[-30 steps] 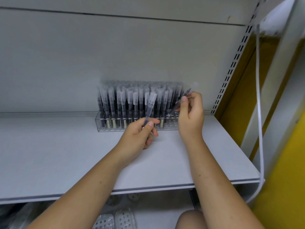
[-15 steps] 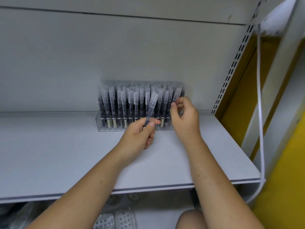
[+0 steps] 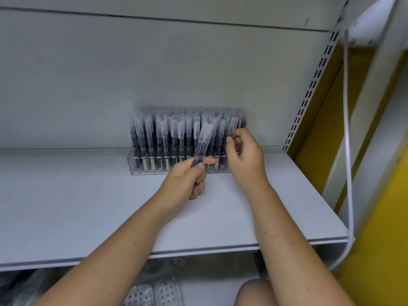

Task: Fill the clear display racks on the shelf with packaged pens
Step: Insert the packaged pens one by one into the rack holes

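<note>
A clear display rack (image 3: 136,166) stands at the back of the grey shelf (image 3: 77,206), packed with several upright packaged pens (image 3: 174,138). My left hand (image 3: 187,180) grips a few packaged pens (image 3: 203,142) near their lower ends, tilted up to the right in front of the rack. My right hand (image 3: 245,155) is at the rack's right end and pinches the top of one packaged pen (image 3: 232,127) that stands in the rack's last column.
A perforated shelf upright (image 3: 309,89) and a yellow wall (image 3: 320,111) bound the shelf on the right. A white cable (image 3: 348,151) hangs down past the shelf's right corner. Clear perforated racks (image 3: 154,293) lie below the shelf.
My right hand brought a pen down from a slanted hold into the rack's right end and now stays there pinching it. My left hand has barely moved.
</note>
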`<state>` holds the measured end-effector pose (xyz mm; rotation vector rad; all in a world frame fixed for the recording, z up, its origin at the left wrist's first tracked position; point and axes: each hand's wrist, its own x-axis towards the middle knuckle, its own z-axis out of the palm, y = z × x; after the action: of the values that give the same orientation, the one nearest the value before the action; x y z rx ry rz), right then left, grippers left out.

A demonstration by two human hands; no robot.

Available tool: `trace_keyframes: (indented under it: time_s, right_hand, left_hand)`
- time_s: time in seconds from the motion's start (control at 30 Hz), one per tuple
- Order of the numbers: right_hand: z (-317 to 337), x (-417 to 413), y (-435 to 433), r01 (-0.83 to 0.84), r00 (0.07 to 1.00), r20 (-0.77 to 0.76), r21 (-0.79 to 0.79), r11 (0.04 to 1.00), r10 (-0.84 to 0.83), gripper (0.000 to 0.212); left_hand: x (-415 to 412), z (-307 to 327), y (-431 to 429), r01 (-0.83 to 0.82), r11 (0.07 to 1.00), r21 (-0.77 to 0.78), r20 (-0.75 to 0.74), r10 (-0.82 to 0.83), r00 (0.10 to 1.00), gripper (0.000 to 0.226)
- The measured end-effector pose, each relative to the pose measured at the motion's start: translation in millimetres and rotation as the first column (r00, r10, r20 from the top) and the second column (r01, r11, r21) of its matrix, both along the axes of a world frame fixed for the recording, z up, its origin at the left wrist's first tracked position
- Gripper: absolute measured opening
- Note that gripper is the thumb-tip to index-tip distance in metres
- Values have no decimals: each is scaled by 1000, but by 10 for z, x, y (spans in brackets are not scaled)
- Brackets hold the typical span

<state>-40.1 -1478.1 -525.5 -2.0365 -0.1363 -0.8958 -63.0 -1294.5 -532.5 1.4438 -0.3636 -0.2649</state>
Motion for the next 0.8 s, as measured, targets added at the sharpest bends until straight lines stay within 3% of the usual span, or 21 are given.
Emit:
trace_keyframes:
  time_s: [0.3, 0.47, 0.6, 0.7, 0.8]
  right_hand:
    - [-22, 4, -14, 125, 992, -23, 83, 989, -124, 17]
    - [116, -114, 32, 103, 982, 137, 205, 973, -133, 8]
    - [161, -214, 95, -111, 993, 60, 273, 956, 98, 14]
    - [189, -273, 162, -294, 946, -49, 276, 915, 319, 9]
    - [190, -289, 179, -377, 902, -80, 331, 865, 424, 7]
  left_hand:
    - [6, -33, 5, 12, 1000, 25, 67, -13, 998, 29]
    - [21, -53, 10, 6, 999, 40, 128, -11, 992, 27]
    - [10, -39, 5, 20, 999, 42, 153, -26, 988, 27]
    - [0, -17, 1, 23, 999, 41, 162, -29, 986, 26]
    - [-8, -2, 5, 30, 998, 57, 166, -39, 985, 25]
